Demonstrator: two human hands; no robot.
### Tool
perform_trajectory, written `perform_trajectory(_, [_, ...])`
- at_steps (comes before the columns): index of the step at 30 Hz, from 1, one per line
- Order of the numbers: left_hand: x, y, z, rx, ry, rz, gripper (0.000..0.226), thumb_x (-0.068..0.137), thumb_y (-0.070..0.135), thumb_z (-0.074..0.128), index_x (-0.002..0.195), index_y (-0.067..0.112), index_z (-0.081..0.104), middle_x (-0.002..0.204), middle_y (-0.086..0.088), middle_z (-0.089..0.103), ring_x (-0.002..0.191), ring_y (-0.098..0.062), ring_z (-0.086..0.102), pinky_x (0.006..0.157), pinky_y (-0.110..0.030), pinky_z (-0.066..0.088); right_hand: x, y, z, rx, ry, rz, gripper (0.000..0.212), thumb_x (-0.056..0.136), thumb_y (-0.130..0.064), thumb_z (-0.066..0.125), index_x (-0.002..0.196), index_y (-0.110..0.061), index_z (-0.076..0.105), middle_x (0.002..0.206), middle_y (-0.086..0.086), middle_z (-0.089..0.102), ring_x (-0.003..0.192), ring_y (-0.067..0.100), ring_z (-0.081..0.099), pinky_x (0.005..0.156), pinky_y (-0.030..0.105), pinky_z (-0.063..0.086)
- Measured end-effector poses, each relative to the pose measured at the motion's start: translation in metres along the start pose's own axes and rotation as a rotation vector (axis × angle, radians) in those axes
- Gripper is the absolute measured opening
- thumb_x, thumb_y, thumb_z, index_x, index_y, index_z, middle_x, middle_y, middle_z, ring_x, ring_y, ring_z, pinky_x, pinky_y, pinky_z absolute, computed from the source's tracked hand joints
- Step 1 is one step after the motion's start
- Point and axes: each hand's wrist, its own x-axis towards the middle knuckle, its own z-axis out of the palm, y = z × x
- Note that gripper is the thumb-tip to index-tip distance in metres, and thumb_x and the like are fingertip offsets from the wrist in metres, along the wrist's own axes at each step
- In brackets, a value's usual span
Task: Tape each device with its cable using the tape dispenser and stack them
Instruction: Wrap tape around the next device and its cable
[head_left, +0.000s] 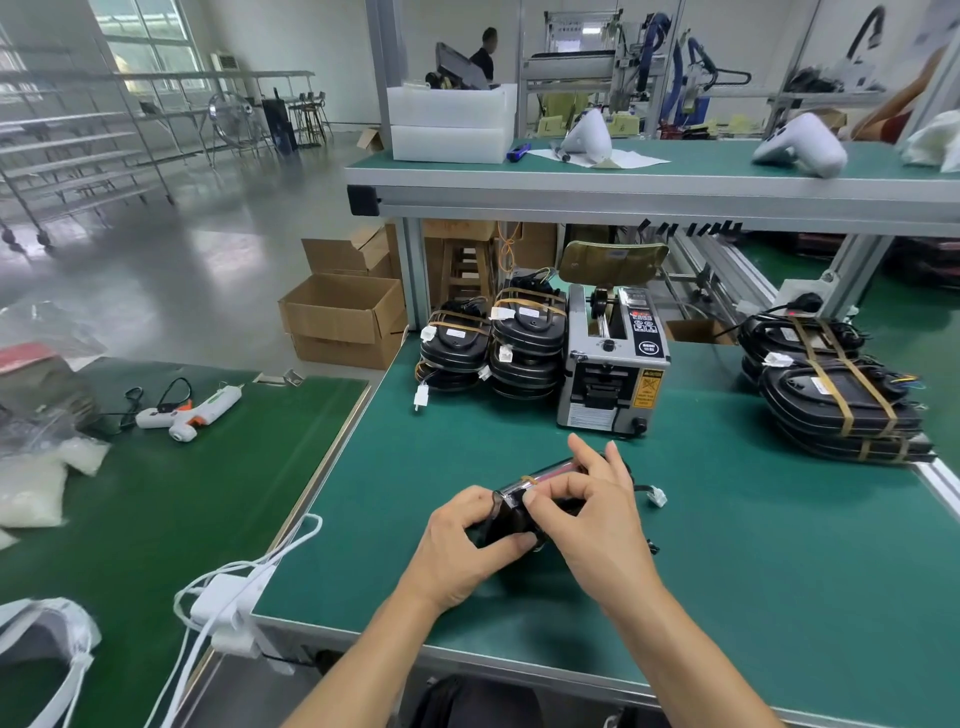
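Black moulded plastic fills our grip: the left hand (462, 540) curls round the near end of the device (514, 514), thumb underneath, while the right hand (592, 514) pinches at its top edge, where a strip of amber tape (527, 479) crosses the shell; we cannot tell whether the fingertips press the tape itself or the cable (641, 489) beneath it; the device sits just above the green bench (727, 571), near its front, in the middle.

We judge the shell stiff and fairly light, glossy enough to slide in the palm, so the hold belongs on its thick ends rather than the shiny flank; the cable is limp and springy, its white connector (658, 498) dangling free to the right, likely to snag or uncoil until the tape is wrapped fully round.

Outward, the tape dispenser (613, 364) stands straight ahead, well apart from our hands, with open mat between; to its left, two taped stacks (498, 345) stand touching each other, just beside the dispenser; another taped pile (836, 400) lies at the right, near the bench's right edge, so anything added there needs care.

The left edge of the bench runs close to the left elbow, a gap separating it from a second green bench (156, 493) carrying a glue gun (192, 413); room to swing is best forward and to the right.
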Motion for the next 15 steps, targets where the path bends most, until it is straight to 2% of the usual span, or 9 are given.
perform_trajectory(5, [-0.0003,0.0006,-0.0003,-0.008,0.003,0.008,0.052,0.078,0.059,0.082,0.085,0.008,0.070,0.085,0.000,0.056,0.081,-0.022,0.055,0.075,-0.036,0.045,0.0020,0.0024,0.0023,-0.059,0.017,0.013,0.016,0.087,-0.029,0.076,0.071,-0.030,0.076,0.163,-0.020,0.035,0.155,-0.002,0.000,0.128,0.050,0.003])
perform_trajectory(10, [-0.0008,0.0010,-0.0011,-0.011,-0.003,0.013,0.055,0.080,0.058,0.082,0.097,0.007,0.075,0.089,-0.003,0.060,0.085,-0.024,0.058,0.082,-0.044,0.049,0.0030,0.0022,0.0045,-0.075,0.031,0.017,0.016,0.086,-0.029,0.076,0.070,-0.031,0.075,0.162,-0.019,0.037,0.155,-0.002,0.001,0.127,0.052,0.003])
perform_trajectory(15, [-0.0006,0.0029,-0.0016,-0.010,-0.005,-0.007,0.048,0.080,0.058,0.082,0.091,0.012,0.074,0.087,0.002,0.059,0.083,-0.018,0.057,0.078,-0.038,0.048,0.0039,0.0011,0.0050,-0.075,0.038,0.022,0.017,0.086,-0.028,0.076,0.070,-0.030,0.074,0.162,-0.018,0.038,0.155,-0.002,0.002,0.127,0.053,0.004])
